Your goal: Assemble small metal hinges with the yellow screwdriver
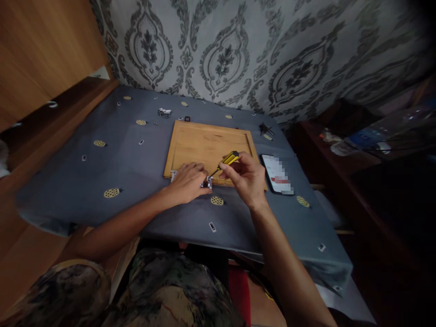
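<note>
My right hand grips a yellow and black screwdriver by its handle, the shaft slanting down to the left. Its tip reaches a shiny metal hinge at the near edge of a framed wooden panel. Bent over the hinge, my left hand holds it against the panel, the thumb at its near side. Much of the hinge is covered by that hand. The panel lies flat on the table, and whether a screw sits under the tip is too small to tell.
A second metal hinge lies beyond the panel's left corner on the blue-grey tablecloth. A small black object is at the back right. A phone with a lit screen lies right of the panel. Patterned wallpaper rises behind.
</note>
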A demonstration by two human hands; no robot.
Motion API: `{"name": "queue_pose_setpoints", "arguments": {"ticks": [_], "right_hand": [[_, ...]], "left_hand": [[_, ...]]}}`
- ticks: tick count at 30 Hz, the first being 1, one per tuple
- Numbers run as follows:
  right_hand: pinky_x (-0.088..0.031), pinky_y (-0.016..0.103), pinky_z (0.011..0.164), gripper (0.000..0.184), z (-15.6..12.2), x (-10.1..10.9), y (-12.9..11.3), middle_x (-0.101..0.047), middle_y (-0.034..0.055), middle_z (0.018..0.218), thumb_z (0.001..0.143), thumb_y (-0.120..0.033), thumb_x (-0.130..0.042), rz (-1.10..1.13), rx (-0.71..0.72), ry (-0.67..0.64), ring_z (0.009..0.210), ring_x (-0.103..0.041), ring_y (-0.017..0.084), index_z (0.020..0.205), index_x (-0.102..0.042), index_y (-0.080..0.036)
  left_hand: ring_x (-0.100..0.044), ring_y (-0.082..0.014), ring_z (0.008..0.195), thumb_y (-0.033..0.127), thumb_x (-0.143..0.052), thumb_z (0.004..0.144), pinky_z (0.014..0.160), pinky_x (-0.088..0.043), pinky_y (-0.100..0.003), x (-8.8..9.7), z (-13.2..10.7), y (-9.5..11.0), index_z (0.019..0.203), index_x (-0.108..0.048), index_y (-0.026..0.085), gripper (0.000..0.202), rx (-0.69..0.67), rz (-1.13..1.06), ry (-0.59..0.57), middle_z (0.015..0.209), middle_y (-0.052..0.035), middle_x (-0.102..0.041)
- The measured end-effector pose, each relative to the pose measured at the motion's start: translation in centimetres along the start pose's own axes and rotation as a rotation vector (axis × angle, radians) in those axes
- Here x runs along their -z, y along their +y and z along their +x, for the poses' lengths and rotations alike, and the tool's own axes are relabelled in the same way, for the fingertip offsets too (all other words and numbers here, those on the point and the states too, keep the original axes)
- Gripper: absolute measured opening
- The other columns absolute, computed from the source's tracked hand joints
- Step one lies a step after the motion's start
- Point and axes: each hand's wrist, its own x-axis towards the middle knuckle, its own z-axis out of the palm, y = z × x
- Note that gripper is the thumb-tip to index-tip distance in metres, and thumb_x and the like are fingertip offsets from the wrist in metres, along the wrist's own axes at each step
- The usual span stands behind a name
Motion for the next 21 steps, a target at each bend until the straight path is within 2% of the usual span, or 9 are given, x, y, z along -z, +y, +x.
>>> {"name": "queue_pose_setpoints", "arguments": {"ticks": [4, 11, 21], "right_hand": [[-0.051, 0.023, 0.047, 0.045, -0.04, -0.32, -0.09, -0.064, -0.0044, 0.070, 0.072, -0.053, -0.088, 0.005, 0.002, 0.027, 0.050, -0.065, 0.010, 0.076, -0.055, -0.023], [-0.049, 0.023, 0.045, 0.048, 0.05, -0.55, -0.43, -0.062, -0.0052, 0.067, 0.074, -0.060, -0.083, -0.055, 0.014, 0.043, 0.049, -0.064, 0.010, 0.075, -0.051, -0.024], [-0.050, 0.025, 0.047, 0.046, 0.15, -0.42, -0.28, -0.060, -0.0044, 0.068, 0.076, -0.060, -0.082, -0.079, 0.006, 0.026, 0.051, -0.062, 0.011, 0.077, -0.052, -0.024]], "left_hand": [[-0.061, -0.0314, 0.111, 0.044, -0.073, 0.093, 0.094, -0.046, -0.044, 0.03, -0.05, 0.02, 0.106, -0.069, 0.014, 0.032, -0.002, -0.008, 0.003, 0.112, -0.0116, -0.068], [-0.060, -0.0312, 0.112, 0.045, -0.073, 0.092, 0.093, -0.044, -0.043, -0.20, -0.08, -0.14, 0.105, -0.068, 0.015, 0.033, -0.006, -0.015, 0.010, 0.113, -0.0113, -0.067], [-0.060, -0.0309, 0.110, 0.045, -0.074, 0.092, 0.091, -0.046, -0.043, -0.22, -0.01, -0.14, 0.105, -0.069, 0.014, 0.033, -0.012, -0.013, 0.020, 0.111, -0.0109, -0.067]]}}
